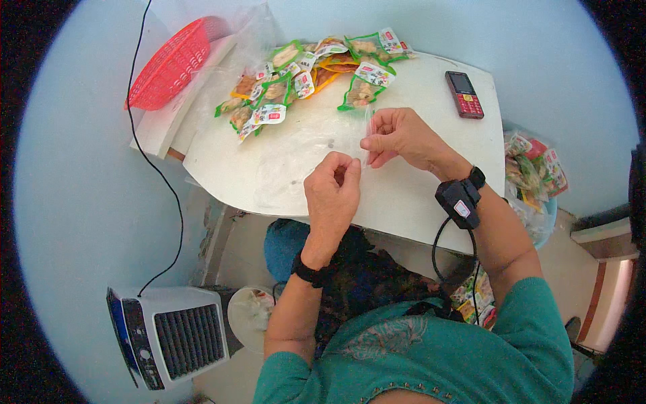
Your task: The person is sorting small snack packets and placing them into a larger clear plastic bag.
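Between my two hands runs the edge of a clear plastic bag (303, 169), whose thin film spreads leftward over the white tabletop (409, 202). My left hand (334, 189) pinches the near end of that edge between thumb and forefinger. Higher up, my right hand (391, 136) grips the same edge with the fingertips. Just beyond the right hand lies a green-edged snack packet (364, 91). A loose heap of small sealed snack packets (275, 93), some green-edged and some orange-edged, covers the far left of the table.
A red-and-black keypad phone (464, 94) rests at the far right. A red plastic basket (171, 65) leans at the left near more clear film. Below the right edge stands a blue tub (547, 222) of packets. An air cooler (171, 336) and a whitish bin (247, 323) are at lower left.
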The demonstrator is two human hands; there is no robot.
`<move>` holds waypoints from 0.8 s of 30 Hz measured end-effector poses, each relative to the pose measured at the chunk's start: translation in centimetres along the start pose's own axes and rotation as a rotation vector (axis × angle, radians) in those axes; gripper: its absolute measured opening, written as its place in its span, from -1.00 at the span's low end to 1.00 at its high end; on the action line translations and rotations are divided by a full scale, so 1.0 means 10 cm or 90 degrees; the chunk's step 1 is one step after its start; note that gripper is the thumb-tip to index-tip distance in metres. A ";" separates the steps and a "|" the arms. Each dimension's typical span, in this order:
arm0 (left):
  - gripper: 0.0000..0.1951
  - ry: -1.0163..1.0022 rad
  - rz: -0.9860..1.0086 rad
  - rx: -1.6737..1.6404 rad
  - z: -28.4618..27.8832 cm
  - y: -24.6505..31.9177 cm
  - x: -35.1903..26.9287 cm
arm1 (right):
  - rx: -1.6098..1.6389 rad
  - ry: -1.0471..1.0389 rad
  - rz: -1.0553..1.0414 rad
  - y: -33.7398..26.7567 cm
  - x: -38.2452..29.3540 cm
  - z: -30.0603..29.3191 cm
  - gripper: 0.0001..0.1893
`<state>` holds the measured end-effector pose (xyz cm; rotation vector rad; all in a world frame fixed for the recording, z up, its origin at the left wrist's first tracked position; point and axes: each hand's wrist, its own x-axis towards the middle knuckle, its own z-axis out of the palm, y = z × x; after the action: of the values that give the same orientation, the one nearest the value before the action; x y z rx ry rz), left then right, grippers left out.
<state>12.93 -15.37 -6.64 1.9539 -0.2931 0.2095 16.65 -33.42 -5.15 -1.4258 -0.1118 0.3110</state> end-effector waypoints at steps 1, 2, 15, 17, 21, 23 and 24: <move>-0.86 -0.002 -0.008 -0.004 -0.01 0.00 0.00 | 0.008 -0.021 -0.006 0.01 0.00 0.00 -0.84; -0.85 -0.003 -0.016 -0.008 -0.02 0.00 0.00 | 0.008 -0.021 -0.006 0.00 0.00 0.01 -0.84; -0.85 0.031 -0.009 -0.017 0.03 0.02 -0.05 | -0.003 -0.012 0.066 -0.02 -0.03 0.08 -0.72; -0.86 0.045 0.016 -0.050 0.04 0.00 -0.06 | -0.008 0.004 0.087 -0.02 -0.02 0.09 -0.71; -0.88 0.046 0.014 -0.058 0.06 0.04 -0.05 | -0.010 -0.014 0.068 0.03 -0.01 0.08 -0.67; -0.89 0.037 0.027 -0.051 0.06 0.05 -0.06 | 0.001 -0.014 0.063 0.03 -0.01 0.10 -0.65; -0.89 0.037 0.027 -0.051 0.07 0.05 -0.06 | 0.018 -0.008 0.072 0.00 -0.01 0.12 -0.64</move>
<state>12.25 -16.10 -6.63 1.8598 -0.3010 0.2773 16.21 -32.32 -4.99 -1.4050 -0.0363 0.4129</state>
